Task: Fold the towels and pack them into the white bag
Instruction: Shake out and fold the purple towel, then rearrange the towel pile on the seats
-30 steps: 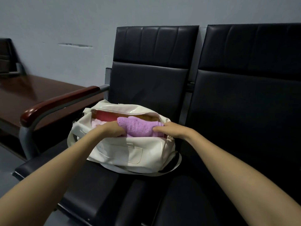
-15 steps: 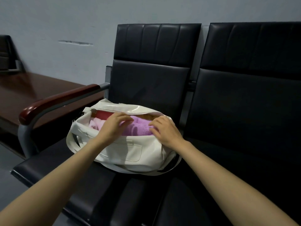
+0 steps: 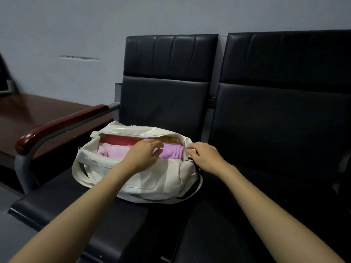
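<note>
The white bag (image 3: 155, 179) lies unzipped on the left black seat. Inside it I see a purple towel (image 3: 173, 151) at the right, a light pink towel (image 3: 112, 151) at the left, a red towel (image 3: 121, 139) behind them and a bit of orange cloth (image 3: 169, 139) at the back right. My left hand (image 3: 144, 153) rests on the purple and pink towels with its fingers slightly bent, pressing them down. My right hand (image 3: 204, 155) is at the bag's right end, its fingertips pinching the edge of the opening near the zipper.
The bag's dark strap (image 3: 191, 192) curls under its right end. A red-brown armrest (image 3: 57, 126) on a grey frame stands left of the bag, with a dark wooden table (image 3: 28, 114) beyond it. The right seat (image 3: 275, 196) holds nothing.
The purple towel has gone down into the bag. My left hand slid right on top of the towels, and my right hand moved off the towel to the bag's right end.
</note>
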Tool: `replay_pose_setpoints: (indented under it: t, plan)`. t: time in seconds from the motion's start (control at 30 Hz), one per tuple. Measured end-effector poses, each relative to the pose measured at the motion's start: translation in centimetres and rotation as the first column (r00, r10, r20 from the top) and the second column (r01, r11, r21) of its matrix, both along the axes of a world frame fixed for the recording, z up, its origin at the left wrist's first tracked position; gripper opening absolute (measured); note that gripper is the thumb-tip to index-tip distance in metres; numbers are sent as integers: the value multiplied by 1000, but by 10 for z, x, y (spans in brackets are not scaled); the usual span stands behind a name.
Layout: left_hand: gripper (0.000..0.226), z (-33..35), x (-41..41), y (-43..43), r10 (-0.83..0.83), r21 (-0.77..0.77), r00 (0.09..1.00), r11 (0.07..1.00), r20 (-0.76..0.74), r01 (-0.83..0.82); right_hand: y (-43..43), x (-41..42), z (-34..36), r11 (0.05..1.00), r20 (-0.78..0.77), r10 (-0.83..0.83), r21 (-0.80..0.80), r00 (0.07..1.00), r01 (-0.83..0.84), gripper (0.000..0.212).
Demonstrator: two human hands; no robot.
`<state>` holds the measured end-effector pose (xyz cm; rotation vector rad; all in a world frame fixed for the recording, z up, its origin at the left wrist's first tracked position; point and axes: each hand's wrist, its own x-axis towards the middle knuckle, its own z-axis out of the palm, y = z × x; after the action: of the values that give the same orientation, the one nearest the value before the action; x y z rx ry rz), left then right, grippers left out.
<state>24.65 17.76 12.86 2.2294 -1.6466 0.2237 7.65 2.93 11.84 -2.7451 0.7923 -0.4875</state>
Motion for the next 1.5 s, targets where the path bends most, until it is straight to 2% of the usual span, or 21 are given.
replay_pose_setpoints:
  t: [0.07, 0.13, 0.37, 0.57, 0.67, 0.8, 0.93, 1.07, 1.13, 1.2, 1.27, 1.33, 1.43, 1.5]
  plan:
    - [22, 2, -30, 2, -7, -74, 1000, 997, 3, 7, -4, -51, 8, 995, 76, -96, 22, 992, 95, 28]
    - [21, -2, -69, -2, -54, -81, 998, 995, -44, 50, -3, -114, 12, 976, 83, -212, 70, 974, 206, 30]
    - [26, -20, -237, -56, -400, 56, 905, 910, -146, 412, 17, -324, -7, 831, -37, -536, 154, 844, 534, 29]
    - [28, -36, -389, -99, -574, 140, 764, 765, -295, 629, 28, -459, -16, 597, -45, -790, 178, 612, 783, 33]
    - [32, -46, -452, -119, -605, 156, 719, 718, -343, 678, 28, -506, -27, 484, -4, -870, 189, 493, 855, 33]
    - [41, -62, -512, -140, -601, 155, 652, 669, -462, 726, 25, -538, -39, 344, -7, -936, 214, 353, 914, 46]
    - [65, -78, -554, -158, -530, 81, 593, 700, -606, 709, 17, -554, -45, 328, 68, -945, 233, 321, 916, 54]
    - [65, -83, -586, -176, -434, -44, 525, 799, -732, 599, 11, -569, -63, 257, -93, -953, 247, 287, 934, 49]
    - [60, -85, -594, -186, -391, -28, 547, 831, -741, 556, 8, -575, -69, 224, -193, -940, 270, 281, 936, 51]
    - [56, -87, -597, -197, -400, 5, 612, 834, -682, 551, 6, -579, -73, 197, -220, -936, 315, 274, 928, 54]
    - [50, -86, -600, -206, -441, 31, 694, 832, -569, 554, 5, -581, -74, 179, -149, -959, 346, 242, 921, 53]
    - [45, -81, -605, -213, -490, 6, 715, 823, -499, 568, 4, -580, -70, 202, 9, -977, 356, 212, 913, 50]
    - [40, -75, -614, -227, -518, 6, 695, 800, -499, 601, 7, -571, -59, 389, 399, -892, 441, 212, 809, 39]
    - [26, -79, -618, -238, -518, 30, 712, 799, -475, 601, 11, -562, -50, 494, 551, -813, 482, 188, 723, 26]
